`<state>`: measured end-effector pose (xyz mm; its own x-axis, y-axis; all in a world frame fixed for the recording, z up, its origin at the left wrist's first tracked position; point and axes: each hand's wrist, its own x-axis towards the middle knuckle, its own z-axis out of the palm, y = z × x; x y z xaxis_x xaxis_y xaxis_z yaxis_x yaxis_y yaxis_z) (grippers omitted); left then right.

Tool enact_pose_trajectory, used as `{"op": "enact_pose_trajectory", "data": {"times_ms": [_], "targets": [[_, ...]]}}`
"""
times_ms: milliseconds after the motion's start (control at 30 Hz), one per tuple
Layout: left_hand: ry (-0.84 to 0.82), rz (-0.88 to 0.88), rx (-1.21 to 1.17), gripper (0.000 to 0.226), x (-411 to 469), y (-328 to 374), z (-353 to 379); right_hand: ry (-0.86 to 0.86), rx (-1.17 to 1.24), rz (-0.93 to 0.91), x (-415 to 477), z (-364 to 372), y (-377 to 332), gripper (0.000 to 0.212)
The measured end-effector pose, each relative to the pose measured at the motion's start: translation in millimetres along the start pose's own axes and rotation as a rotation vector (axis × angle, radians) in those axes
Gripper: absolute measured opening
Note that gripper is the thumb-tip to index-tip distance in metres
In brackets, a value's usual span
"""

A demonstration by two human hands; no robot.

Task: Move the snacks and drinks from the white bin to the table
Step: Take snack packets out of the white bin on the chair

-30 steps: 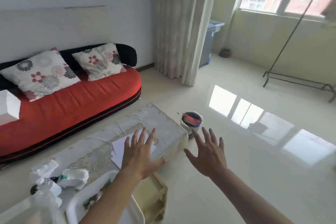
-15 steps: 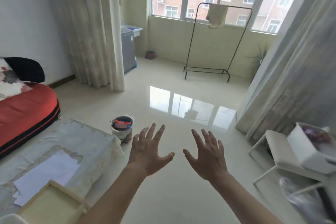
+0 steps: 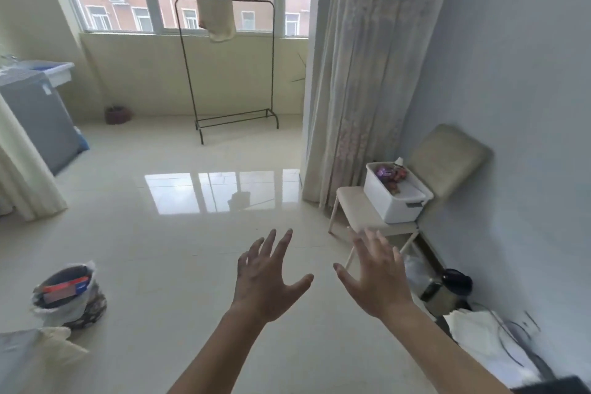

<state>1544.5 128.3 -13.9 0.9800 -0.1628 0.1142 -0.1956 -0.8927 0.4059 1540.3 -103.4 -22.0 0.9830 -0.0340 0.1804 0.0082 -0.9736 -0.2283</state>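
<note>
The white bin (image 3: 388,201) stands on a pale chair (image 3: 361,211) against the right wall. Purple and red snack packets (image 3: 390,173) show at its open far end, and a bottle cap (image 3: 399,160) pokes up behind them. My left hand (image 3: 267,278) and my right hand (image 3: 375,275) are both held out over the floor, fingers spread, nothing in them. The right hand is just below and in front of the chair. Only the cloth-covered corner of the table (image 3: 48,345) shows, at the bottom left.
A lined waste bucket (image 3: 68,294) sits on the floor near the table corner. A black clothes rack (image 3: 230,73) stands by the window. A curtain (image 3: 358,73) hangs beside the chair. A dark pot (image 3: 447,291) and white bags (image 3: 489,345) lie along the right wall.
The view has swung right, away from the sofa and table. The chair with the white bin is now nearer the middle right. Both hands stay spread and empty.
</note>
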Motion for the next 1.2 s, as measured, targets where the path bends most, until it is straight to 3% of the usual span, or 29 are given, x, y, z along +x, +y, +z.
{"op": "enact_pose_trajectory", "data": {"times_ms": [300, 567, 767, 1200], "targets": [[-0.069, 0.207, -0.091, 0.094, 125.5, 63.6, 68.1, 0.026, 0.012, 0.233, 46.6, 0.4, 105.5, 0.080], [-0.157, 0.203, -0.299, 0.090, 256.1, 66.2, 105.0, 0.069, 0.020, 0.397, 137.5, 11.0, 148.2, 0.082], [-0.180, 0.293, -0.219, 0.090, 346.6, 67.4, 117.4, 0.110, 0.046, 0.504, 189.5, 21.9, 168.5, 0.077], [-0.190, 0.354, -0.100, 0.096, 451.1, 116.3, 178.0, 0.082, 0.054, 0.506, 294.5, 52.0, 253.9, 0.076]]}}
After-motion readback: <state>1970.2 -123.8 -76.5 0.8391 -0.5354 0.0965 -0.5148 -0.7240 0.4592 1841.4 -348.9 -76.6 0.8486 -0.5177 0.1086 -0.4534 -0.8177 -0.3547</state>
